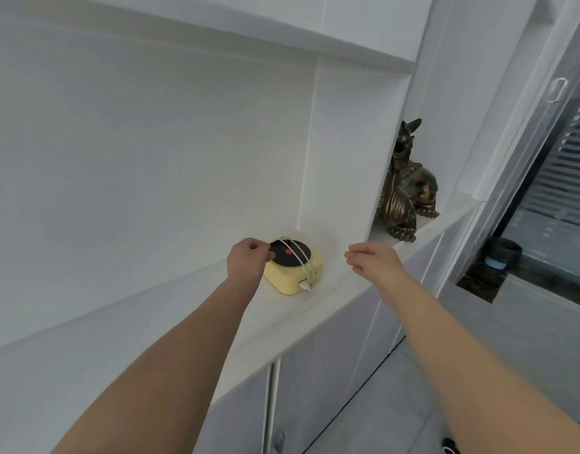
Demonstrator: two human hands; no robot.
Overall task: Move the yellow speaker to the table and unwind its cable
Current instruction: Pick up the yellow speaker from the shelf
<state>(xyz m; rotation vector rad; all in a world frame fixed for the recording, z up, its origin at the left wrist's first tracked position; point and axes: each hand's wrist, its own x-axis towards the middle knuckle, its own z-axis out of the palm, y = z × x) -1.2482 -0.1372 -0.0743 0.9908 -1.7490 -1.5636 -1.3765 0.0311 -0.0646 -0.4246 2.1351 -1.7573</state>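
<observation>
1. The yellow speaker (282, 280) stands on the white shelf (315, 309), near the back right corner of its compartment and set back from the shelf's front edge. It is not on a table.
2. Its top carries a black disc (282, 258) with a red centre. Any lettering on the casing is too small and blurred to read.
3. A white cable (298, 257) is wound over the top of the speaker in two strands and runs down its near right side. The white plug (304, 285) sits against that side at the lower corner.
4. The left hand (246, 262) is at the speaker's left edge with its fingers curled. The thumb tip overlaps the rim of the disc. Whether the hand actually grips the speaker cannot be told.
5. The right hand (374, 258) hangs above the shelf's front edge, to the right of the speaker and apart from it. Its fingers are loosely extended towards the speaker and hold nothing.
6. A white upright panel (344, 158) closes the compartment on the right.
7. Beyond that panel, on the same shelf, stands a bronze-coloured beast figurine (405, 188), upright, mouth open, near the front edge.
8. White cabinet doors (315, 371) sit below the shelf.
9. At far right is a window frame with a pale handle (557, 90). A dark cylindrical object (501, 252) stands on the sill.
</observation>
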